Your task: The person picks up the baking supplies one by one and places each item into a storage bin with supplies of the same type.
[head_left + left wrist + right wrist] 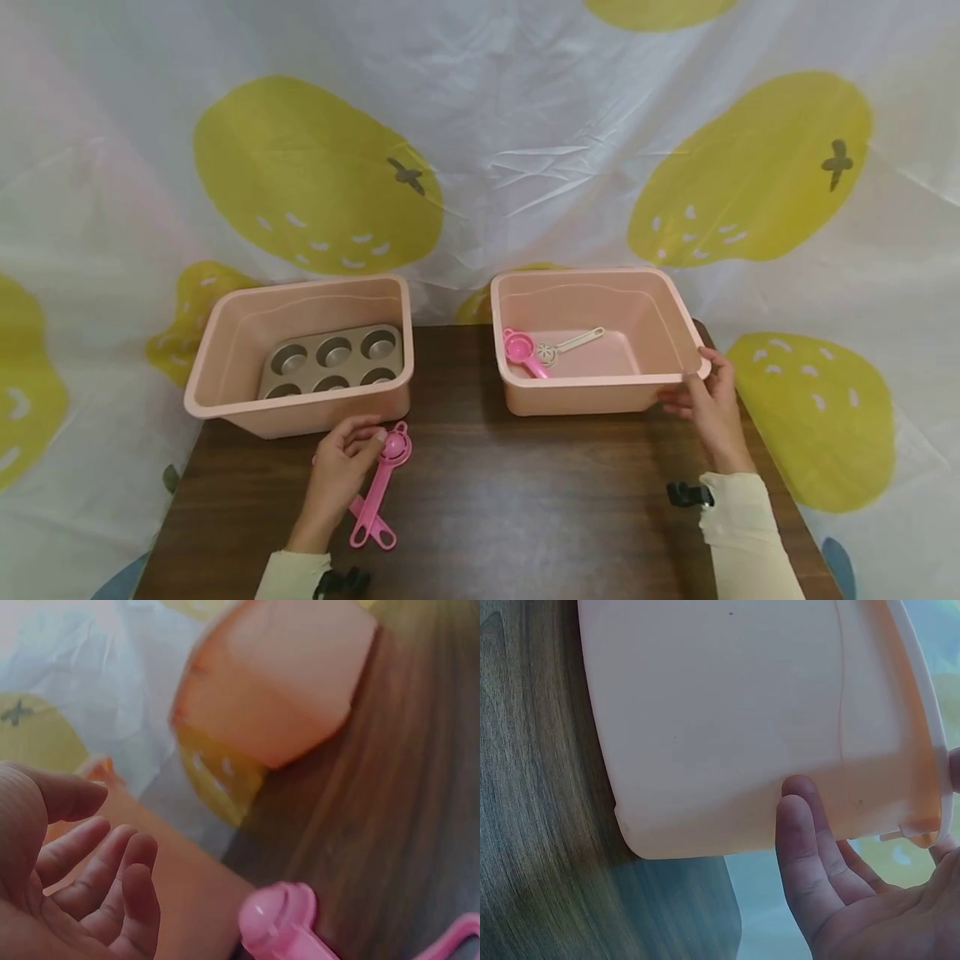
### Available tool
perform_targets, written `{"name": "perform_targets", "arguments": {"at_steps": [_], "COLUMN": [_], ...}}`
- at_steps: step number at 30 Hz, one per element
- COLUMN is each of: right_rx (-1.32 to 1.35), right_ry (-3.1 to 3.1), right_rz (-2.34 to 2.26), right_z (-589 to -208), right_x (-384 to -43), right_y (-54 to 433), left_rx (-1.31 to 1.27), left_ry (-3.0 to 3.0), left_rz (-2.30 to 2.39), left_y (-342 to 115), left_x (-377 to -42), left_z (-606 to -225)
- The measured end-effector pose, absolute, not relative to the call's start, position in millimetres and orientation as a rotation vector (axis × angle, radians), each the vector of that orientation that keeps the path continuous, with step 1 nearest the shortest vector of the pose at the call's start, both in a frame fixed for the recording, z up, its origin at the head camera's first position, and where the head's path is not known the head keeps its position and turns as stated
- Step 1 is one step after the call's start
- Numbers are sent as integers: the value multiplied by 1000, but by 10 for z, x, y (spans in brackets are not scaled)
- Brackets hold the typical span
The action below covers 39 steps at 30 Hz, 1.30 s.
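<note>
In the head view my left hand (347, 458) hovers by the head of a pink egg separator (382, 479), fingers loosely bent. Nothing is between those fingers in the left wrist view. A second pink egg separator (386, 535) lies crossed under the first, partly hidden by it. My right hand (712, 414) grips the front right corner of the right pink bin (585, 396), thumb at the rim and fingers (799, 832) against the outer wall. Inside that bin rest another pink egg separator (520, 347) and a cream slotted utensil (577, 340).
The left pink bin (307, 419) holds a muffin tin (333, 352) with several cups, its front part hidden by the bin wall. Both bins stand at the back of the brown wooden table (510, 500). A lemon-print cloth (517, 125) hangs behind.
</note>
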State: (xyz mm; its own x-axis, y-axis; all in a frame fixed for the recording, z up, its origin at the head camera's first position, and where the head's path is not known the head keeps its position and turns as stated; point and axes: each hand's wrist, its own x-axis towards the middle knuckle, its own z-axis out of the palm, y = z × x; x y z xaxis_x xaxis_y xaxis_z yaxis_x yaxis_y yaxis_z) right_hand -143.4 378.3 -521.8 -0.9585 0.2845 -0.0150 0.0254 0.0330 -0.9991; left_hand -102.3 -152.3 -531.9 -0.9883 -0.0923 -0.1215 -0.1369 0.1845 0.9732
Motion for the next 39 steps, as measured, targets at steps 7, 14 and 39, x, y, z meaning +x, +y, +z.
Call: {"name": "perform_targets", "arguments": {"at_steps": [7, 14, 39], "right_rx": [-325, -335, -359], "right_ry": [-2148, -2150, -2107], "right_rz": [2003, 2014, 2075], "right_z": [-5209, -5209, -5211], "right_x": [-1431, -1423, -1432], "right_y": [3786, 3778, 3795], "left_rx": [-279, -280, -137], "left_ry": [2447, 2547, 2771], "left_rz": [1907, 1786, 1329], "left_y": [-1627, -1708, -1546], "left_x": [-1004, -1013, -1112], "left_z": [-5520, -5727, -6043]}}
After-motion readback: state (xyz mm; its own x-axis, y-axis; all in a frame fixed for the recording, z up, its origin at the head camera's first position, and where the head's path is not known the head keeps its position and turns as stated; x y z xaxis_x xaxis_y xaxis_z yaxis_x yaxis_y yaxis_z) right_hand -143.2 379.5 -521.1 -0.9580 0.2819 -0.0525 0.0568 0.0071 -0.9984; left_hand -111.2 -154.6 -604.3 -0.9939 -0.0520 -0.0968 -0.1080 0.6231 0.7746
